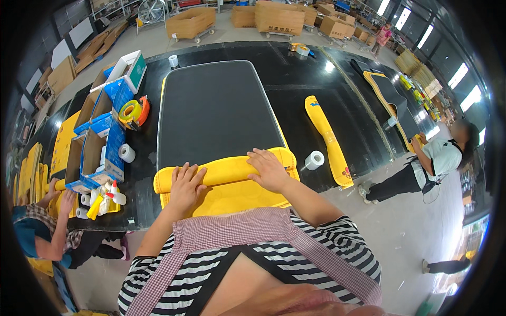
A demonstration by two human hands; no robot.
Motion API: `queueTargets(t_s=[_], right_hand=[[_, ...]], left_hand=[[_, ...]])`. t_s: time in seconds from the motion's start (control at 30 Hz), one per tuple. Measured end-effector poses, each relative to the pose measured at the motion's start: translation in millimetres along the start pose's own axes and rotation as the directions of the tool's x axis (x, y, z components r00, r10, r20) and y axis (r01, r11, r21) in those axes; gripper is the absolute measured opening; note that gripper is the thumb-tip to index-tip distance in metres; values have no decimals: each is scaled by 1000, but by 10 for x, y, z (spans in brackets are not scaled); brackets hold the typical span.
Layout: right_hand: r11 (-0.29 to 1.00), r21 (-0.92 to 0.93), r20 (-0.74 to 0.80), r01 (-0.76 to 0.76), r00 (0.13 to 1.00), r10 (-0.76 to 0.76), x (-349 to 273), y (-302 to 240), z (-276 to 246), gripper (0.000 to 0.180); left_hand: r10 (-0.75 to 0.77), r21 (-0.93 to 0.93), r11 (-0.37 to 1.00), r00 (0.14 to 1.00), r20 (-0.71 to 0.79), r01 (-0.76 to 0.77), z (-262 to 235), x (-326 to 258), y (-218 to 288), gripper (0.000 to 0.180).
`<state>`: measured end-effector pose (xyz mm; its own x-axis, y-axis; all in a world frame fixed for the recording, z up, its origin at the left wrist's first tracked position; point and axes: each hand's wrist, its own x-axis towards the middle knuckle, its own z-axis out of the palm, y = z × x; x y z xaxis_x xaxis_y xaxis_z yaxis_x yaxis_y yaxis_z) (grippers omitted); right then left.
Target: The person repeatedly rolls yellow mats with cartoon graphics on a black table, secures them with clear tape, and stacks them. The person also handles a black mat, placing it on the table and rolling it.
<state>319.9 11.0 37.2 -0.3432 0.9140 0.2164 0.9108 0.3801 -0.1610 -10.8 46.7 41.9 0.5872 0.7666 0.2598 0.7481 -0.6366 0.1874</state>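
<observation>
A mat with a black backing (211,100) lies face down in front of me, its near end turned over into a yellow roll (226,169). My left hand (185,185) rests on the left part of this roll, fingers spread over the top. Toward the roll's right end, my right hand (268,169) presses on it with its fingers apart. Between my forearms and the roll, more yellow mat (237,198) shows. Just right of it a white tape roll (314,160) stands on the black table (284,73). Beyond that lies a rolled yellow mat (329,139).
On the left stand blue cardboard boxes (108,145), an orange tape dispenser (135,112) and white bottles (116,194). A co-worker (45,231) handles yellow mats at lower left; another person (440,158) works at the table's right side. Cardboard boxes on trolleys (279,18) stand behind.
</observation>
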Motion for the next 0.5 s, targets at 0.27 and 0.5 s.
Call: queueTargets(t_s=[0.27,0.5], right_hand=[[980,192,109,45,992,-67,-150,-9,138,46],[976,219,-20,17,1000,-13,-492,-216,275,38]], left_hand=[[-118,-20,993,990,81,120,61,-198,288,49],[-59,71,995,993,-99,66,316,-446,272,44]])
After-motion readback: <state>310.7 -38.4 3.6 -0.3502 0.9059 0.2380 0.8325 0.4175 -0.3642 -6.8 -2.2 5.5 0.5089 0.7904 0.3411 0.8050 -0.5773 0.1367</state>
